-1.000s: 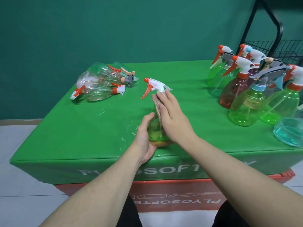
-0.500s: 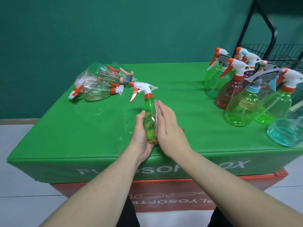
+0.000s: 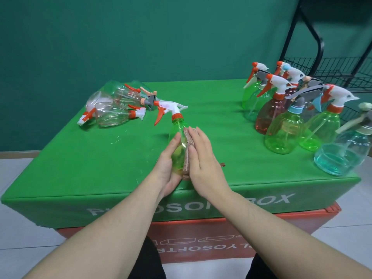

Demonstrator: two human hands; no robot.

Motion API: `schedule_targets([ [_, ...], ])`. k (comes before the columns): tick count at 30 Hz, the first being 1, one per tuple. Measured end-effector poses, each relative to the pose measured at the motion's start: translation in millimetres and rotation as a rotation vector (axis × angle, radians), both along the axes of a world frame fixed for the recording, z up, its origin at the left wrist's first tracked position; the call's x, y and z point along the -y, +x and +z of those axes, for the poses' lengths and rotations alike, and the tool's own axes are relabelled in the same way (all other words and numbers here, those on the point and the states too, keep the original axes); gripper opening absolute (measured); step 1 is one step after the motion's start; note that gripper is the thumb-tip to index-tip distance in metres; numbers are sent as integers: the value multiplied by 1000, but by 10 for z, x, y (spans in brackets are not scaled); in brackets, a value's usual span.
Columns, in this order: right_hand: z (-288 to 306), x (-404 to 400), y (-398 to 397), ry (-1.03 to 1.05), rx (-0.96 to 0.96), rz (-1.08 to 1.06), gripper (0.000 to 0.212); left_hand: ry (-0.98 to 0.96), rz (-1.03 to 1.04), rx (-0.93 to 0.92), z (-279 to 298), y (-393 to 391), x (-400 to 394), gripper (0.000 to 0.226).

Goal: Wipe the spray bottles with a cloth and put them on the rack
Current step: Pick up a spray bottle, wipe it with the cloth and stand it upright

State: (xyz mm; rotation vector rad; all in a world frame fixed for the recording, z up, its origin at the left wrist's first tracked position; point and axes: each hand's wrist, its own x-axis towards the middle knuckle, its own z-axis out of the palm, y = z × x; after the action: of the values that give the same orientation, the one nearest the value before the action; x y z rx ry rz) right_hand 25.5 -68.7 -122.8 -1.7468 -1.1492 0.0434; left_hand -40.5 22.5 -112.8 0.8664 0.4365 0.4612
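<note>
A green spray bottle (image 3: 179, 135) with a white head and orange trigger leans away from me over the front middle of the green padded box (image 3: 84, 162). My left hand (image 3: 169, 168) cups and holds its lower body from the left, thumb along the side. My right hand (image 3: 203, 160) presses a brown cloth (image 3: 188, 152) flat against the bottle's right side with straight fingers. The bottle's base is hidden between my palms.
Several clear spray bottles (image 3: 112, 111) lie in a heap at the back left. Several upright green, red and blue bottles (image 3: 285, 127) stand at the right. A black wire rack (image 3: 334, 71) stands behind them at the far right.
My right hand slid the cloth down from the bottle's neck to its body. The bottle's head swung to the left and the bottle tipped away from me.
</note>
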Motion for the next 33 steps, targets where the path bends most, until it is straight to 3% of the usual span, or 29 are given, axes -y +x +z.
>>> schedule_targets([
  [7, 290, -45, 166, 196, -341, -49, 44, -43, -15, 64, 37, 115, 131, 47],
  [13, 421, 24, 293, 271, -800, -141, 33, -16, -2, 71, 244, 275, 355, 58],
  [18, 494, 175, 320, 442, -1191, -9, 30, 91, 21, 0, 316, 375, 534, 82],
  [21, 492, 255, 343, 526, -1353, 66, 37, 186, 39, -34, 268, 428, 592, 117],
  [23, 481, 295, 358, 562, -1450, 102, 39, 253, 81, -41, 209, 451, 597, 127],
  [27, 503, 410, 367, 538, -1544, 106, 48, 401, 151, -30, 176, 465, 570, 103],
  [29, 486, 472, 363, 485, -1537, 102, 56, 475, 159, -45, 188, 448, 554, 83],
  [33, 419, 535, 380, 418, -1516, 40, 61, 618, 153, -97, 167, 431, 521, 65],
])
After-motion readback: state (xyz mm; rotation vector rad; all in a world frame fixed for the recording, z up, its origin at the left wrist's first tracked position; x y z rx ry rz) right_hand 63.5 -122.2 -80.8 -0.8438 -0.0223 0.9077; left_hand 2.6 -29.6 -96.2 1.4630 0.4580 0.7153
